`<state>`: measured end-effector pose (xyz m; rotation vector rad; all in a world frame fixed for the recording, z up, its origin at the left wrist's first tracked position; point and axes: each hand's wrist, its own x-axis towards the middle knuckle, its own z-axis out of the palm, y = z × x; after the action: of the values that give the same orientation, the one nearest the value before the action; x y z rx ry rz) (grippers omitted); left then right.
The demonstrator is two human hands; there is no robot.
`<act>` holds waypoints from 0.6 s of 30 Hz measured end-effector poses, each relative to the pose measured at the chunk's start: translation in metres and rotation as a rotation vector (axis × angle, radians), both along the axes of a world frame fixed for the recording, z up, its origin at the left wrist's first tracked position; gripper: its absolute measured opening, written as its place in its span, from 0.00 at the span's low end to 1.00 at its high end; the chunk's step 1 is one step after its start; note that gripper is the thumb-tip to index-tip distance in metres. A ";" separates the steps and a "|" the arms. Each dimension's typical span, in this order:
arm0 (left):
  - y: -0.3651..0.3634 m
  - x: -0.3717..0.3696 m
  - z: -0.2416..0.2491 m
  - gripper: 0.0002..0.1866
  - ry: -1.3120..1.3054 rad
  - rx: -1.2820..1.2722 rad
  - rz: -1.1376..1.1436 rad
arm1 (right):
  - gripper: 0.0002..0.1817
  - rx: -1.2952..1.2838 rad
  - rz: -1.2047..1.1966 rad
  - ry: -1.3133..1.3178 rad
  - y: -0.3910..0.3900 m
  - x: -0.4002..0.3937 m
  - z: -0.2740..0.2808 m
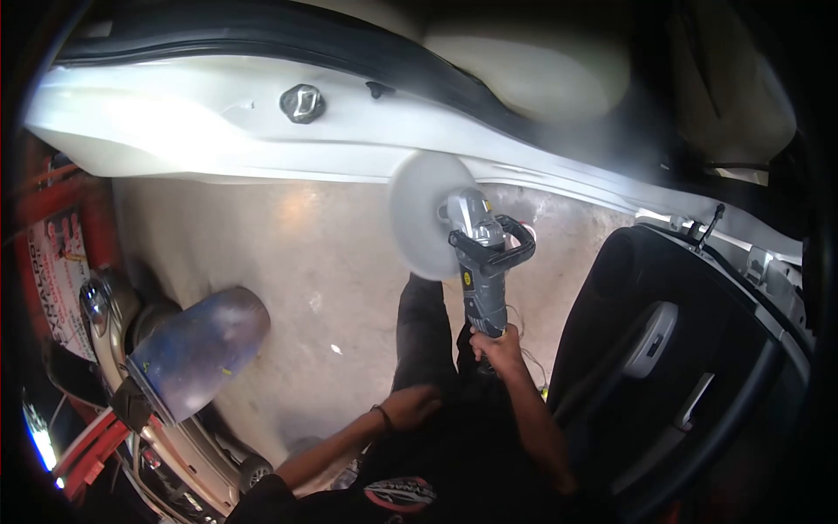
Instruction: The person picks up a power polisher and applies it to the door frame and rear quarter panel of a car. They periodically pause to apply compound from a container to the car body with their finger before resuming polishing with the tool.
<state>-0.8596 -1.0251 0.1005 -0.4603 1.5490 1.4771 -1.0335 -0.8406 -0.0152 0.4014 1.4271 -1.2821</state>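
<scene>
My right hand [497, 347] is wrapped round the rear grip of a polisher [482, 271] with a grey and black body. Its black loop handle [515, 249] has no hand on it. At the tool's head, a large round white buffing pad [419, 214] looks blurred and overlaps the lower edge of a white painted car body panel [218, 131]. Low in front of my dark clothing is my left hand [412, 408], apart from the polisher; its fingers are blurred and partly hidden against the cloth.
An open car door [628, 349] with black trim stands at the right. A metal latch striker [304, 103] sits on the panel. To the left are a scuffed blue-grey curved object [205, 349], a beige car [192, 463] and red metal framing [87, 454]. A thin cord [528, 354] hangs near the polisher.
</scene>
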 end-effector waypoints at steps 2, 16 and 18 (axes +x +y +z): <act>-0.013 0.008 0.008 0.22 -0.135 0.033 -0.118 | 0.10 0.025 0.041 0.021 0.009 -0.006 -0.012; -0.008 0.000 0.166 0.20 -0.168 0.589 -0.333 | 0.09 0.044 0.128 0.155 0.014 0.006 -0.007; 0.012 -0.011 0.177 0.19 -0.155 0.645 -0.303 | 0.10 0.060 0.197 0.027 0.018 -0.009 0.008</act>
<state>-0.8706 -1.0133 0.2771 0.0413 0.8982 1.5532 -1.0429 -0.8230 -0.0069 0.2762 1.4917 -1.0919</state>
